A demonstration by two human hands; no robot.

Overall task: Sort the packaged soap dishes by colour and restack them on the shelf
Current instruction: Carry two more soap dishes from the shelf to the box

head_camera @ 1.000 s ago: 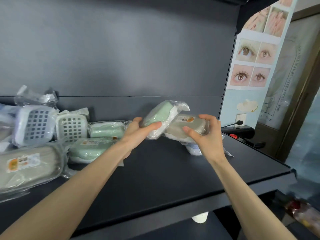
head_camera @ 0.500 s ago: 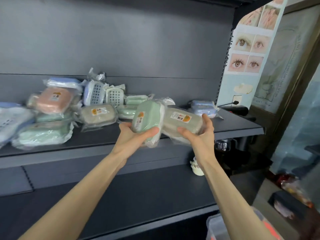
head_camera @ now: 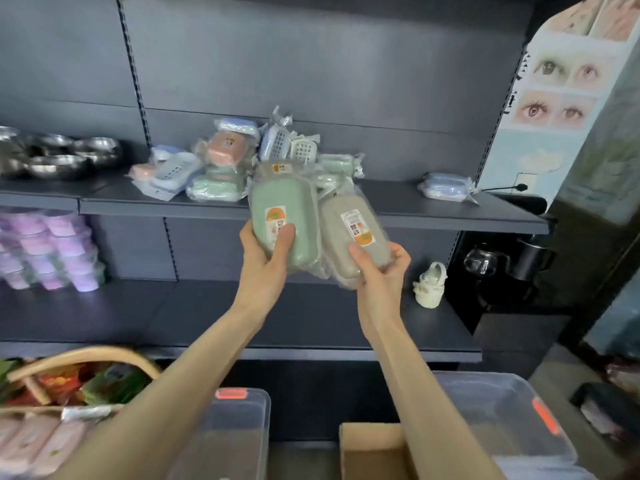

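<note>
My left hand grips a green packaged soap dish from below, thumb across its label. Beside it my right hand holds a beige packaged soap dish the same way. Both packs are in the air in front of the upper shelf, clear of it. On that shelf lies a loose pile of packaged soap dishes in pink, blue, green and white. One blue packaged soap dish sits alone at the shelf's right end.
Steel bowls fill the shelf's left end. The lower shelf carries purple tubs at left and a small white figure at right. Below stand a wicker basket, clear plastic bins and a cardboard box.
Both hands have drawn back from the shelf with their packs, and the view has pulled away and tilted down. The packs now stand more upright with labels facing me.
</note>
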